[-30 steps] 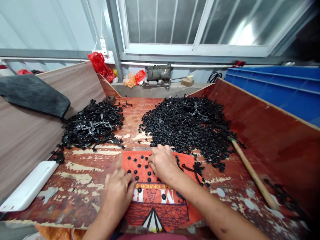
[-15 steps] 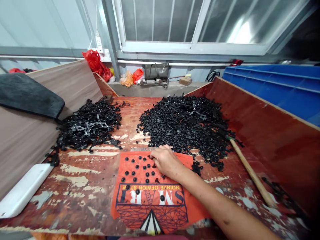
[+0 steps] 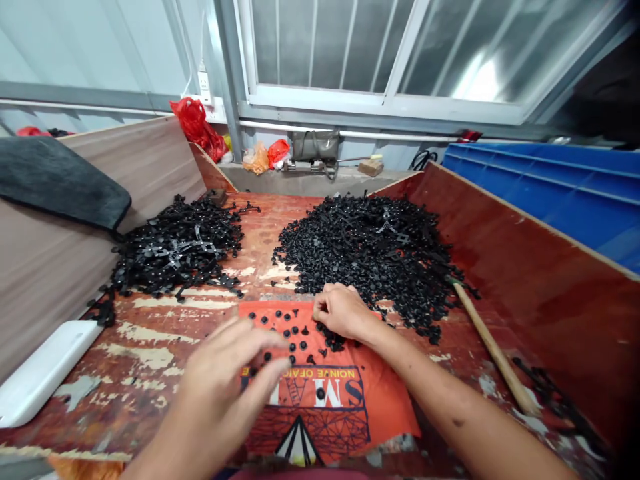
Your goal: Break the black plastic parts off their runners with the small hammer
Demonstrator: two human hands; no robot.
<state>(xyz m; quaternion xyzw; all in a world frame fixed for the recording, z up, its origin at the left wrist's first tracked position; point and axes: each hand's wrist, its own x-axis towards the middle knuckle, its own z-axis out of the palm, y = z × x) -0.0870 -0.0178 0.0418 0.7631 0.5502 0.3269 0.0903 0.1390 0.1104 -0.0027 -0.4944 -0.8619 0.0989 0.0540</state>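
Note:
An orange printed cloth (image 3: 345, 427) lies on the worn red table, dotted with small black round parts (image 3: 321, 393). Over its left part hovers my left hand (image 3: 225, 380), slightly blurred, thumb and fingers apart, holding nothing. At the cloth's far edge my right hand (image 3: 345, 311) has its fingers curled in a pinch; whatever is between the fingertips is too small to make out. A loose cluster of black parts (image 3: 332, 340) sits right under it. Just beyond is a large heap of small black pieces (image 3: 360, 247).
Another black heap (image 3: 175, 253) lies at the left, near a white plastic object (image 3: 47, 370) and a dark pad (image 3: 60, 183). A wooden-handled tool (image 3: 495, 347) rests at the right by the red side board (image 3: 540, 267). Beyond that stands a blue crate (image 3: 550, 183).
My left hand has come into view over the cloth. My right hand has shifted slightly right, and a cluster of black parts now shows beneath it on the cloth.

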